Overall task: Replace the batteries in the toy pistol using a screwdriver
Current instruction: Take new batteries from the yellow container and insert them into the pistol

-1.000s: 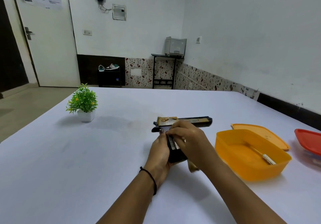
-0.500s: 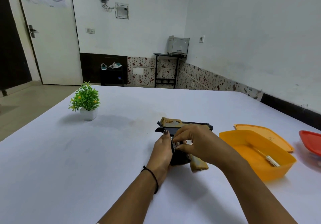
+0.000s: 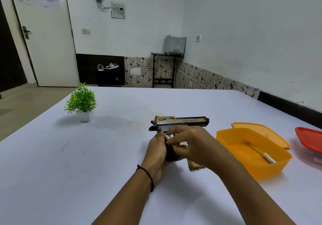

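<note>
Toy pistol [image 3: 181, 121] flat mid-table, barrel toward right edge. Left hand [image 3: 157, 149] wrapped round grip to steady it, so right hand [image 3: 190, 142] can pinch batteries [image 3: 169, 136] in open compartment. Screwdriver [image 3: 265, 155], looks like, parked in orange box [image 3: 257, 170], out of way.

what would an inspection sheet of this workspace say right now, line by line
surface: white table, faint smudges near the middle
job's things: toy pistol lies on its side, barrel to the right; batteries show in the open grip; tan cover lies loose on the table beside the grip; screwdriver, by its look, lies in the orange container
clutter: orange lid behind the container; red-lidded container at the right edge; potted plant far left
hands: left hand holds the grip; right hand has its fingers pinching at the batteries
cables: wires under a wall box, none on the table
surroundings: door, printer on a stand, shoes on a low shelf
</note>
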